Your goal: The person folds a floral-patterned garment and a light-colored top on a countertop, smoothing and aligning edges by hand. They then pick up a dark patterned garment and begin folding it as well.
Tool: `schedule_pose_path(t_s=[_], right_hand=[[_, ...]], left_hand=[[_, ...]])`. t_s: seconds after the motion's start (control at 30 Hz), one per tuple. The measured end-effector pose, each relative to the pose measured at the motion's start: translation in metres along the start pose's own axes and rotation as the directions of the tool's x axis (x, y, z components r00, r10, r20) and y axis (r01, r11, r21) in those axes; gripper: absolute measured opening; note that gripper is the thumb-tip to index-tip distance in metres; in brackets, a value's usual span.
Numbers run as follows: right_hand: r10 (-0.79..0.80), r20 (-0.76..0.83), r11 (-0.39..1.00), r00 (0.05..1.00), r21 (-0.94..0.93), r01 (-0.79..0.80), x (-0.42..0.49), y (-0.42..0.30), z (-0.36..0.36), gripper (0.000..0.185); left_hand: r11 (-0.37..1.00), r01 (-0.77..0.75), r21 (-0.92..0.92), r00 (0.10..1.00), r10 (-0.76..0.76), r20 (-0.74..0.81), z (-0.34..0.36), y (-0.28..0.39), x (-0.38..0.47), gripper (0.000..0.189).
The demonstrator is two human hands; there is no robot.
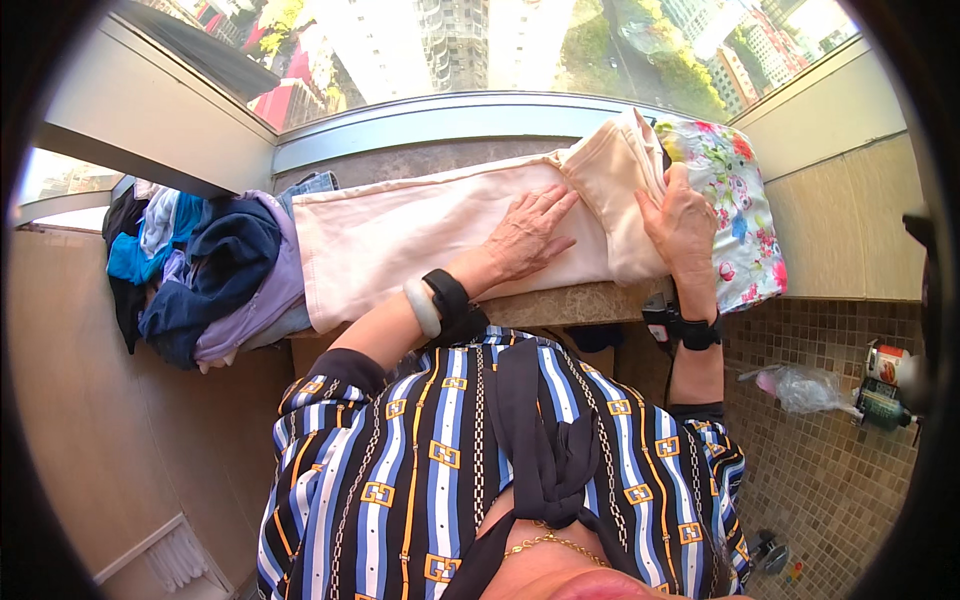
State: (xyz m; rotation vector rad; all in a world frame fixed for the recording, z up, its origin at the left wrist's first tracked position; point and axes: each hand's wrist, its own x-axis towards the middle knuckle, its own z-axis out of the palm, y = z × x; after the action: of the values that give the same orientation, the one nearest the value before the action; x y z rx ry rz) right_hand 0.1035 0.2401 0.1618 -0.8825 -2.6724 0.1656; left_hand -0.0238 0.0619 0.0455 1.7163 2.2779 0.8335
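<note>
A pale pink garment (420, 232), which looks like folded trousers, lies lengthwise along the stone window ledge. Its right end is doubled over into a cream-toned fold (611, 195). My left hand (525, 232) rests flat on the cloth just left of this fold, palm down, gripping nothing. At the far right edge of the fold, my right hand (679, 221) pinches the layers, the thumb on top and the fingertips partly hidden. Right beside that hand is a white floral-print cloth item (739, 217), partly under or behind the fold.
A heap of clothes (217, 262), navy, lilac and blue, fills the ledge's left end. The window frame (450, 124) borders the far side. Bare stone ledge (577, 304) shows along the front. At lower right, a clear plastic bag (806, 390) and containers (885, 382) appear against brown mosaic tiles.
</note>
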Motion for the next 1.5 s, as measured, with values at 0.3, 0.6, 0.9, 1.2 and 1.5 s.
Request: schedule_pose_path(t_s=[0.3, 0.6, 0.9, 1.2, 1.5], right_hand=[[-0.062, 0.08, 0.998, 0.995, -0.023, 0.064, -0.006, -0.036, -0.016, 0.034], [-0.441, 0.054, 0.891, 0.896, 0.144, 0.43, -0.042, -0.102, 0.015, 0.034], [-0.464, 0.09, 0.765, 0.881, 0.541, 0.348, -0.053, -0.109, 0.056, 0.039], [-0.408, -0.063, 0.819, 0.911, 0.414, 0.396, -0.007, -0.068, 0.105, 0.062], [-0.413, -0.027, 0.848, 0.91, 0.353, 0.395, -0.011, -0.064, 0.129, 0.074]], left_hand=[[-0.048, 0.317, -0.947, 0.935, -0.151, 0.321, -0.006, 0.005, 0.019, 0.066], [-0.363, 0.087, -0.928, 0.957, -0.229, 0.179, 0.002, -0.01, 0.02, 0.047], [-0.448, -0.057, -0.892, 0.986, -0.165, 0.019, -0.015, -0.046, 0.01, 0.046], [-0.504, -0.096, -0.858, 0.952, -0.298, 0.069, -0.024, -0.026, 0.012, 0.056], [-0.472, -0.083, -0.878, 0.976, -0.217, 0.025, -0.023, -0.026, 0.018, 0.065]])
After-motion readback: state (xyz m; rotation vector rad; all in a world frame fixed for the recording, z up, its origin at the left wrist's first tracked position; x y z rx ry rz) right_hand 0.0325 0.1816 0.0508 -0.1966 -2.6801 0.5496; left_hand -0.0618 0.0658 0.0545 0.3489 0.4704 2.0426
